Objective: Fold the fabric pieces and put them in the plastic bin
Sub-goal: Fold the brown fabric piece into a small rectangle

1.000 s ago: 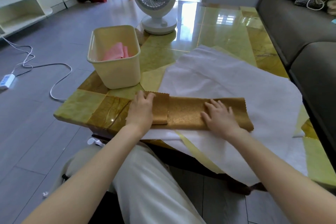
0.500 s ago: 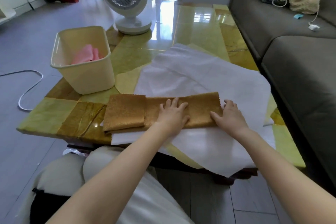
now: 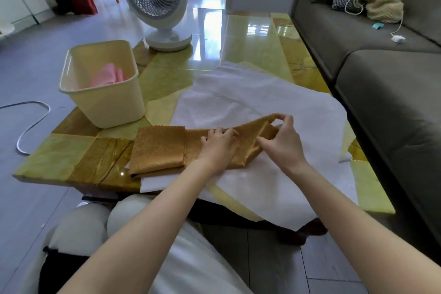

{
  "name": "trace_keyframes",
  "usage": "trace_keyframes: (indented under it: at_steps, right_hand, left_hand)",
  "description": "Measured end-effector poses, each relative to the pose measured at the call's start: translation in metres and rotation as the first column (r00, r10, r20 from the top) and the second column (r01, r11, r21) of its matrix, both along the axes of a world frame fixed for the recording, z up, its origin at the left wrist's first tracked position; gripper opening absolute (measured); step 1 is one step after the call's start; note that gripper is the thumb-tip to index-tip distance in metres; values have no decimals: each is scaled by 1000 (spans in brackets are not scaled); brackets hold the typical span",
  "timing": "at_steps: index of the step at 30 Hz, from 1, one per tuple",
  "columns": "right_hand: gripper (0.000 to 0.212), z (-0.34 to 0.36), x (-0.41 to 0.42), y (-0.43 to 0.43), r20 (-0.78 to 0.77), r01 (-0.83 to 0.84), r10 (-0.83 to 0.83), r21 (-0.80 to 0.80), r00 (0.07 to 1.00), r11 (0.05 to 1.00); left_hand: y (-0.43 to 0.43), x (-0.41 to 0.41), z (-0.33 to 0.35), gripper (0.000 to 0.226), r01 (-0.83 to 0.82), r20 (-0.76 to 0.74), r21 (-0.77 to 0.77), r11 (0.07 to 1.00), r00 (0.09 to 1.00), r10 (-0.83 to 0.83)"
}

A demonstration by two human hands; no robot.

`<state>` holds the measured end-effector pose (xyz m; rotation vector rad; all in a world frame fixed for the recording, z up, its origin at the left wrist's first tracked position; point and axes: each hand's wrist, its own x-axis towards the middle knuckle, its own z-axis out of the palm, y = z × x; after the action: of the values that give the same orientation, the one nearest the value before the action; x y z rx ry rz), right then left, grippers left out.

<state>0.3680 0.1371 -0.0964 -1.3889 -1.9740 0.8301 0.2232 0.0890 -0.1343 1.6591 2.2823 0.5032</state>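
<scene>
A long golden-brown fabric strip [image 3: 160, 148] lies across the near edge of the table, its left end folded over onto itself. My left hand [image 3: 219, 144] presses flat on the strip's middle. My right hand [image 3: 281, 141] pinches the strip's right end and lifts it off the surface. Under the strip spreads a large white fabric sheet [image 3: 257, 107]. The cream plastic bin [image 3: 102, 83] stands at the table's left, behind the strip, with a folded pink fabric [image 3: 107, 76] inside.
A white fan [image 3: 157, 2] stands on the table behind the bin. A grey sofa [image 3: 381, 67] runs along the table's right side. A white cable [image 3: 28, 124] loops on the floor at left. My knees are under the table's front edge.
My right hand went from lying flat on the strip's right end to pinching it and raising it. My left hand moved from the folded left end to the middle.
</scene>
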Motion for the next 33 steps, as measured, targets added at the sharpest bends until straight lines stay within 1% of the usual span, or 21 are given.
trace_keyframes:
  at_steps: [2,3,5,7,9,10,13,14,15,17,18,19,20,23,26,31,33]
  right_hand:
    - [58,3,-15,-10,-72,-81,87,78,994,994]
    - [58,3,-23,-15,-89,-123,134,119,987,985]
    - [57,0,-36,-24,-74,-206,223,190,972,960]
    - [57,-6,-46,-31,-33,-281,293,201,955,938]
    - [57,-11,-52,-35,-10,-339,346,178,938,924]
    - [56,-14,-54,-36,2,-363,368,166,930,917]
    - [55,-18,-57,-39,41,-416,415,144,909,898]
    - [55,-19,-57,-40,71,-424,418,152,906,893]
    - [53,-21,-56,-41,127,-420,403,172,906,891]
    - [46,-25,-52,-40,308,-394,319,222,896,892]
    - [43,-26,-49,-38,399,-383,272,232,876,894]
    - [40,-29,-46,-36,466,-377,243,220,851,900]
    - [37,-32,-43,-34,500,-375,237,194,833,907]
    - [33,-38,-37,-33,486,-409,290,156,824,899]
    - [34,-42,-37,-37,511,-482,328,205,795,852]
    - [37,-39,-37,-37,577,-547,354,198,736,814]
    - [38,-33,-39,-38,622,-577,370,166,691,800]
  left_hand:
    - [-3,-2,8,28,-104,110,111,988,990,91]
    - [-5,-5,13,29,-151,174,156,976,977,124]
    - [-13,-11,22,36,-222,281,209,952,946,159]
    - [-21,-18,30,42,-264,313,215,940,931,190]
    - [-27,-25,37,44,-292,307,193,937,925,225]
    - [-30,-29,39,42,-303,299,181,936,923,241]
    - [-34,-40,38,24,-329,268,135,935,920,285]
    - [-35,-44,36,22,-344,272,118,931,913,303]
    - [-35,-47,34,23,-366,284,98,926,902,326]
    - [-35,-53,30,25,-405,285,41,913,881,378]
    - [-35,-56,28,28,-416,270,1,909,876,400]
    - [-35,-59,25,30,-421,257,-39,906,872,416]
    - [-35,-63,23,30,-423,252,-73,903,868,428]
    - [-35,-72,14,25,-441,254,-128,888,851,459]
    - [-33,-75,11,30,-466,235,-141,874,841,486]
    - [-28,-70,11,22,-454,67,-151,878,882,467]
    - [-28,-70,11,19,-452,38,-140,881,886,461]
